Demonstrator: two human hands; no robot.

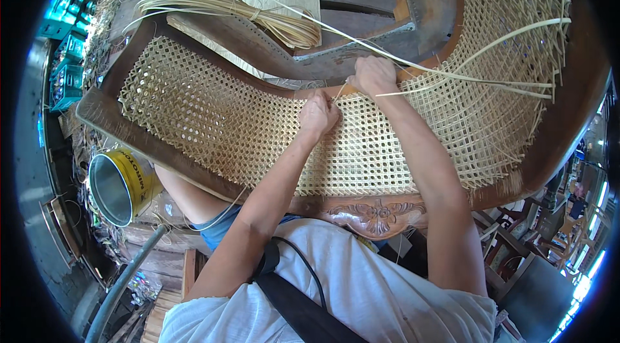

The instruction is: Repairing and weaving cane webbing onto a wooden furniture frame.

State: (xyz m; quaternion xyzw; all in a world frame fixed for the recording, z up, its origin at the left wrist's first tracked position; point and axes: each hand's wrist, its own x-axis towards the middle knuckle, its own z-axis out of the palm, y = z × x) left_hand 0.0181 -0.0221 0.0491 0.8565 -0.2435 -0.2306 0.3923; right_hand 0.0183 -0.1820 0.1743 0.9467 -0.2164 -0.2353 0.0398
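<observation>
A curved wooden chair frame (303, 204) lies across my lap, filled with woven cane webbing (368, 149) in an open lattice. At the webbing's far edge, my left hand (318, 114) is closed, its fingertips pinching a thin cane strand (340, 92). Just to the right and slightly farther off, my right hand (374, 74) is closed over the frame's far rail, at the other end of that short strand. Its fingertips are partly hidden. Long loose cane strands (510, 39) arch over the webbing on the right, where several cut ends stick out along the edge.
Beyond the frame lies a tied bundle of cane strands (226, 7) beside another wooden frame part (310, 65) with small holes along its edge. A yellow bucket (139, 181) stands at the left, near a metal pipe (126, 281). Teal crates (68, 78) sit farther left.
</observation>
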